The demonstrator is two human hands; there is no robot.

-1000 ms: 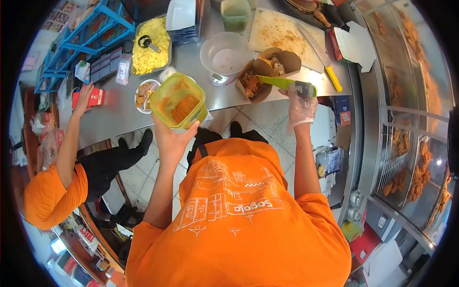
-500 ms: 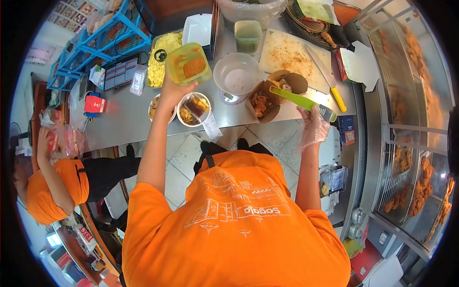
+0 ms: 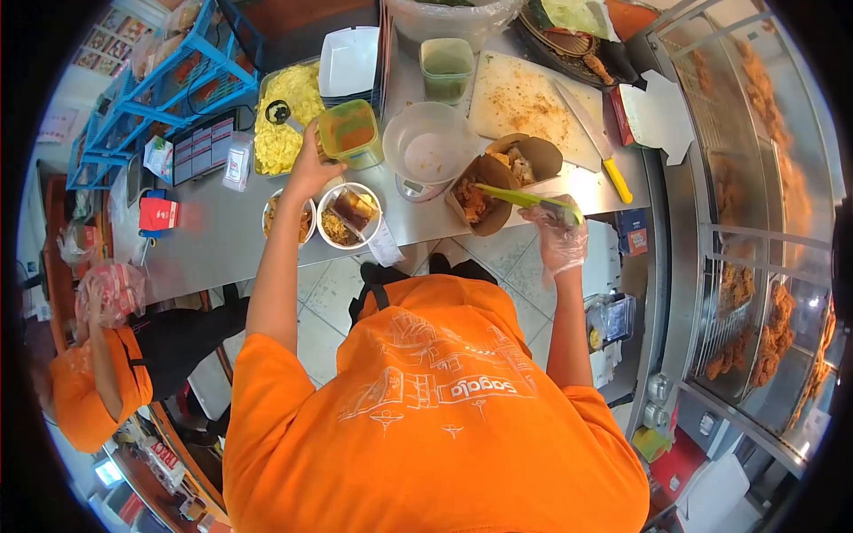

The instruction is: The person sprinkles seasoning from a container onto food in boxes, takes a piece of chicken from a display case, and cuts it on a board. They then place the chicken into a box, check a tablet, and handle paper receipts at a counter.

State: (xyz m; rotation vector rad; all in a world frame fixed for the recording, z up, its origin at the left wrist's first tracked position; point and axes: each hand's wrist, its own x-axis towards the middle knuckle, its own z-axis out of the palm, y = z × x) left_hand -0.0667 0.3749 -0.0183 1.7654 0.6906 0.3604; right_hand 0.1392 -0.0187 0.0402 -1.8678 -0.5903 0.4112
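1. Left hand (image 3: 306, 169) clenched around green tub (image 3: 349, 133), held tilted just above the counter (image 3: 222, 233), beside the yellow-food tray (image 3: 283, 120). Tub shows orange sauce or powder inside.
2. Right hand (image 3: 558, 233), in a clear glove, grasps green tongs (image 3: 520, 199); tips reach into the open box (image 3: 498, 178) ahead of it.
3. Box already holds food, orange pieces on one side, paler bits on the other. Flaps open, not closed yet.
4. Near left grip: two filled bowls (image 3: 329, 216) just below it, empty clear bowl on scale (image 3: 429, 147) to its right.
5. Judged progress: box filled, mid-way; closing looks left, bowls uncovered.
6. Beyond the right grip: cutting board (image 3: 524, 102), knife (image 3: 595, 138).
7. Another person (image 3: 89, 373) at far left, apart.
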